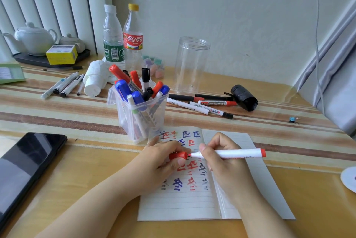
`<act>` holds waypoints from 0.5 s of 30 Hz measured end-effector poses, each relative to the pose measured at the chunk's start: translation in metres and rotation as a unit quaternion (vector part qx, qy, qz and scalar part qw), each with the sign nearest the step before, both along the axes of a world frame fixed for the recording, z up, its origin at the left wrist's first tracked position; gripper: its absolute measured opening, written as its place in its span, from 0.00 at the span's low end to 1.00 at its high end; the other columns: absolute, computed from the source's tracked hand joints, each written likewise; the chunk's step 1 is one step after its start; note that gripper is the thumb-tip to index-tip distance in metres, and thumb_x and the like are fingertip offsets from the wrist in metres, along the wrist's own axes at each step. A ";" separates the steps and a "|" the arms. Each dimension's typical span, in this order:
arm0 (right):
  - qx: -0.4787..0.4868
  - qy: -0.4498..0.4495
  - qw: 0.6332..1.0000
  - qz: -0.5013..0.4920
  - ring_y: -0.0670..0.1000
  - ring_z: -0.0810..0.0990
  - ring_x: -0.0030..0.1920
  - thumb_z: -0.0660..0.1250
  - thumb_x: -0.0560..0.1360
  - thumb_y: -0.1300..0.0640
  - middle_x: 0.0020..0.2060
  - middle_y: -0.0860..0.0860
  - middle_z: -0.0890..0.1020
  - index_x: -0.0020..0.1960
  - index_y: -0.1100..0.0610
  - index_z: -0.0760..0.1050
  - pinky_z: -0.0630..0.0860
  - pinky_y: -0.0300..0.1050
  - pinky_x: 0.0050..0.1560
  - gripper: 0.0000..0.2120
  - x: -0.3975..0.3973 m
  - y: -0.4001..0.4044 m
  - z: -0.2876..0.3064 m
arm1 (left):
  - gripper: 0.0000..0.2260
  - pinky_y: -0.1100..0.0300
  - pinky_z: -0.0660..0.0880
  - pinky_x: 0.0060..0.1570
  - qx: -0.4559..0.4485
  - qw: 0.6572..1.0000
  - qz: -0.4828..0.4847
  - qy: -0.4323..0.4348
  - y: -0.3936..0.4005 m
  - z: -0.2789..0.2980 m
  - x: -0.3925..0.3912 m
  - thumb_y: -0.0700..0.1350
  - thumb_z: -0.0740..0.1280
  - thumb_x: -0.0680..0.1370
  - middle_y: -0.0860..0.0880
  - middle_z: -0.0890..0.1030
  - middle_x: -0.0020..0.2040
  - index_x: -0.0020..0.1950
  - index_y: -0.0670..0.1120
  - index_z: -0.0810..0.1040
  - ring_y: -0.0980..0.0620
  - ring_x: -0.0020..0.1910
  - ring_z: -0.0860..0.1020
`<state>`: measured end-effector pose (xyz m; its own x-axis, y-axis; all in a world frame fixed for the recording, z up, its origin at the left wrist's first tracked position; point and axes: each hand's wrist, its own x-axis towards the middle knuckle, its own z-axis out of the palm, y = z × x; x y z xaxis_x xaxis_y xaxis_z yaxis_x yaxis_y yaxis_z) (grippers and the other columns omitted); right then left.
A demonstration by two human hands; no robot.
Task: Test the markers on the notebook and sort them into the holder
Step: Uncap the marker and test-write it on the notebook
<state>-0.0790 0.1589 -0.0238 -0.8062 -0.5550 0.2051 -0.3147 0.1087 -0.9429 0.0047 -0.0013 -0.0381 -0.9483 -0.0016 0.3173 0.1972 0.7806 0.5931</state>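
Note:
An open lined notebook (185, 203) lies in front of me, its upper half covered with red, blue and black test marks. Over it my right hand (221, 158) grips a white marker with red ends (238, 153), lying level. My left hand (163, 160) pinches its red cap (178, 155), a hair off the marker's tip. Just behind the notebook stands a clear plastic holder (142, 122) packed with several red, blue and black markers. Loose markers (202, 105) lie to the holder's right, and others (63, 86) to its left.
A dark phone (25, 168) rests at the left edge. Two bottles (123, 39), a clear empty jar (190, 64), a roll of tissue (96, 79) and a black tape roll (244, 97) stand behind. A teapot tray (34, 58) sits far left.

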 end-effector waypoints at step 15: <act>-0.049 -0.108 0.993 0.026 0.45 0.68 0.26 0.68 0.70 0.44 0.22 0.49 0.73 0.34 0.50 0.79 0.66 0.34 0.29 0.12 0.003 -0.002 0.003 | 0.14 0.72 0.66 0.39 -0.021 0.993 0.016 0.114 -0.002 -0.005 0.001 0.61 0.56 0.76 0.59 0.75 0.37 0.49 0.54 0.75 0.64 0.36 0.68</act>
